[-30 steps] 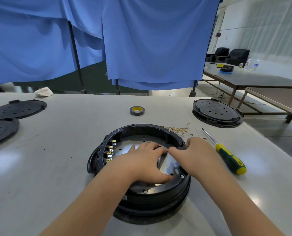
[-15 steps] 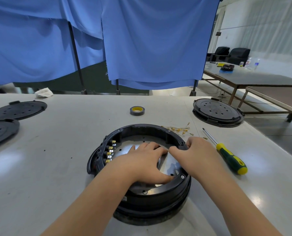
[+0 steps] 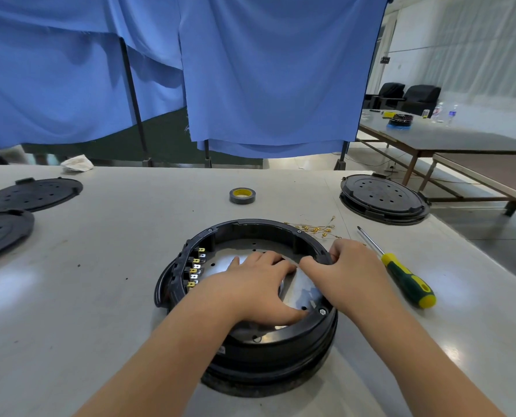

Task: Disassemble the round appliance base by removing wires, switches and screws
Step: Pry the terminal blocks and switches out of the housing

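Both hands work inside the round base (image 3: 250,350) mid-bench: the left hand (image 3: 250,284) lies flat, fingers spread on its metal plate, while the right hand (image 3: 345,272) pinches something at the far-right rim, best pulled gently, base steadied.

The round appliance base (image 3: 250,350) is a black plastic ring that lies flat and open, and its inside floor is a shiny metal plate (image 3: 303,288) with small holes. On the left inner wall of the base sits a row of switches (image 3: 197,267) with gold and silver terminals. Loose wires (image 3: 313,228) with gold ends lie just behind the base's far right rim.
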`<state>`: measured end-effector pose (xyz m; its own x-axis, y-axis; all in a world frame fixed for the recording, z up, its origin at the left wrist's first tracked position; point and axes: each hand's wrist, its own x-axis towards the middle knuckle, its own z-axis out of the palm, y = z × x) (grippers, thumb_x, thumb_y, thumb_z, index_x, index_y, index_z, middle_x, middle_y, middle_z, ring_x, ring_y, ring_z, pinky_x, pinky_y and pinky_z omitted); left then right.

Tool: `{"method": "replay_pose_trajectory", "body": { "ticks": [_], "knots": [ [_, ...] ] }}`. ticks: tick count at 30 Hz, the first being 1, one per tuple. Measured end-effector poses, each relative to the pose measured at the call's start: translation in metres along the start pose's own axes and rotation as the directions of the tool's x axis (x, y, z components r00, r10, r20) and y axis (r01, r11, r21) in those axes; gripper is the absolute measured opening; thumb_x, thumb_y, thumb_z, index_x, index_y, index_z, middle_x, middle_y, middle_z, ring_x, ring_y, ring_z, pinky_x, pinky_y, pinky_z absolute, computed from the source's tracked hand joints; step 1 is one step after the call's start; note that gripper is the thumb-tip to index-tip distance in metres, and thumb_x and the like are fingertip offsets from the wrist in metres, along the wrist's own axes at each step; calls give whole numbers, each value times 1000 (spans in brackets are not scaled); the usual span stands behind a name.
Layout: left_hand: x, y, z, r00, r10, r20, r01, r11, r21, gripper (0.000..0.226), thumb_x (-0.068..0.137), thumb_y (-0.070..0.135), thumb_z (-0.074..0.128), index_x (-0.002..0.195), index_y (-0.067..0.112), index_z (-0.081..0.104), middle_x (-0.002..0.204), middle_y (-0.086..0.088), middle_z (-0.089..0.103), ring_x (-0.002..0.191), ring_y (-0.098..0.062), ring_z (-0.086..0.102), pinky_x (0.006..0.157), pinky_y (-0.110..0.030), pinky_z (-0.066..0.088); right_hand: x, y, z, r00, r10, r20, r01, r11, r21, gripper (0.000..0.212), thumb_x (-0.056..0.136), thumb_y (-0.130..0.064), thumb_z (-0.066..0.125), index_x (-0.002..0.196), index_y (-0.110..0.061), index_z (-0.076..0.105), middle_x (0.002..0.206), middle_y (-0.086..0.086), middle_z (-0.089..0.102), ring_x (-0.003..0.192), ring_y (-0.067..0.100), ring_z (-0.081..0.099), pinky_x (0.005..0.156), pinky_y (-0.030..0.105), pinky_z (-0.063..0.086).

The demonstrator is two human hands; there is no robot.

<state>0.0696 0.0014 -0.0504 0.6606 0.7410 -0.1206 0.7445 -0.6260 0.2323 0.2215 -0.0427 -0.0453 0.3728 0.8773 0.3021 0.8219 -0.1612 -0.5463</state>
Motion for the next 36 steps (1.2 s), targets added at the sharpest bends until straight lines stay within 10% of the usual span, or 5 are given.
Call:
{"method": "replay_pose_trajectory", "body": {
  "ticks": [8, 11, 16, 36],
  "knots": [
    [1, -4, 5, 1000, 0, -17, 0, 1000, -30, 70, 79, 62, 53, 140, 34, 30, 147, 9, 27, 138, -15, 19, 114, -52, 16, 25, -40, -32, 947, -17, 321, 207, 796, -568, 49, 75, -63, 56, 66, -19, 37, 65, -2, 45, 65, 18, 49, 49, 24, 29],
    [1, -4, 7, 999, 0, -51, -2, 999, -43, 66, 78, 63, 51, 136, 36, 35, 146, 11, 30, 137, -14, 21, 114, -51, 15, 24, -55, -20, 920, -79, 383, 344, 630, -697, 20, 86, -37, 59, 90, -18, 56, 77, -2, 47, 79, 23, 49, 55, 25, 34],
    [1, -4, 7, 999, -8, -40, 6, 999, -48, 71, 78, 64, 54, 139, 34, 33, 147, 10, 29, 139, -15, 19, 115, -54, 12, 21, -52, -7, 909, -12, 417, 346, 581, -737, 30, 88, -7, 56, 115, -16, 60, 115, 3, 59, 106, 25, 57, 68, 30, 40],
    [1, -4, 6, 1000, -19, -12, 19, 999, -30, 78, 76, 68, 52, 144, 38, 26, 149, 11, 26, 140, -15, 17, 115, -53, 13, 9, -42, -15, 944, -195, 267, 324, 710, -625, 5, 88, -20, 55, 84, -20, 52, 80, 0, 41, 76, 21, 40, 65, 28, 34]
  ]
}}
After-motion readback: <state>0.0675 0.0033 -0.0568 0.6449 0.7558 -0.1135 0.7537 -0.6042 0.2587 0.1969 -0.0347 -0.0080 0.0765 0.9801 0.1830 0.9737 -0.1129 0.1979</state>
